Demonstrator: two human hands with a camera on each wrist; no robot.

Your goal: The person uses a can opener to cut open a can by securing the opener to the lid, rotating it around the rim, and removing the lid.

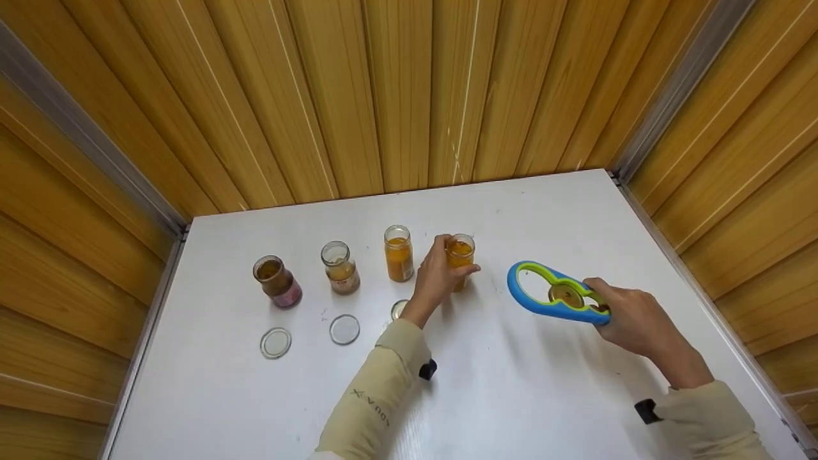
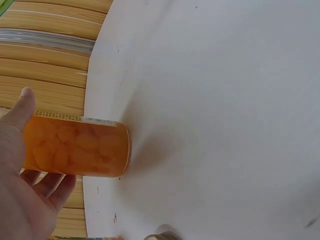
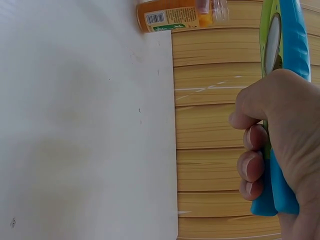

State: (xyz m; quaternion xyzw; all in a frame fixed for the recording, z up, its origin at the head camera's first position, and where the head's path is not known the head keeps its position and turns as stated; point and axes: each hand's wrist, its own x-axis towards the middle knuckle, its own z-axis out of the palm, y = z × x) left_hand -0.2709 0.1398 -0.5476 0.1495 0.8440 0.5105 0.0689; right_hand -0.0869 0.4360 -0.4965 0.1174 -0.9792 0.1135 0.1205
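Note:
My left hand [image 1: 438,273] grips a glass jar [image 2: 80,147] of orange fruit pieces, its fingers and thumb curled round the upper part. The jar's mouth is uncovered, and its base is close to the white table. On the right, my right hand [image 1: 632,319] holds a blue and lime-green jar opener [image 1: 543,308] by its handle, raised above the table. A gold-coloured lid [image 1: 566,294] sits in one of the opener's openings. In the right wrist view, the fingers [image 3: 251,166] wrap the blue handle.
To the left stand three more lidless jars: one with orange contents [image 1: 399,260], one with pale contents [image 1: 342,271] and a brown one [image 1: 276,281]. Lids [image 1: 345,329] lie in front of them, one partly hidden by my left wrist. Wood-panelled walls [image 1: 396,96] border the table [image 1: 211,377].

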